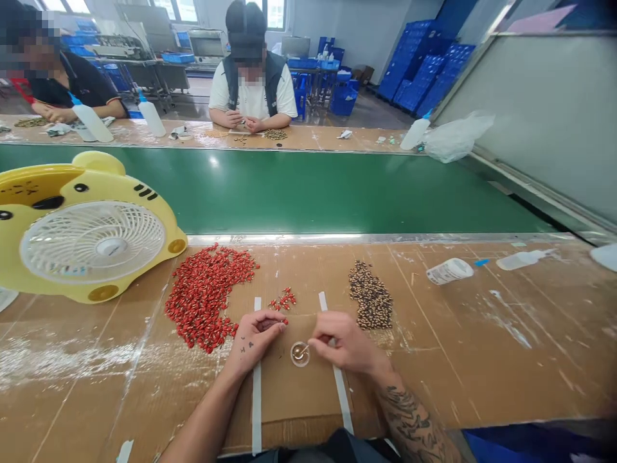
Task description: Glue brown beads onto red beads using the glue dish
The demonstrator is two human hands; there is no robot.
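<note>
My left hand [254, 339] is closed in a pinch, with a small red piece [285, 321] showing at its fingertips. A thin pale stick [305, 349] is pinched in my right hand [346, 342]; its tip reaches into a small clear round dish [299, 363]. The dish sits on a cardboard sheet [299, 399] between two white tape strips. Just beyond my left hand lies a little group of red pieces [284, 299], and a large heap of the same kind [207, 296] spreads to its left. Behind my right hand is a pile of small dark-and-tan pieces [370, 296].
A yellow animal-faced fan [96, 225] stands at the left. White bottles [450, 271] lie at the right. Across the green belt [337, 186], two people [253, 83] sit at the far bench, which holds squeeze bottles [152, 116] and a clear plastic bag [457, 136].
</note>
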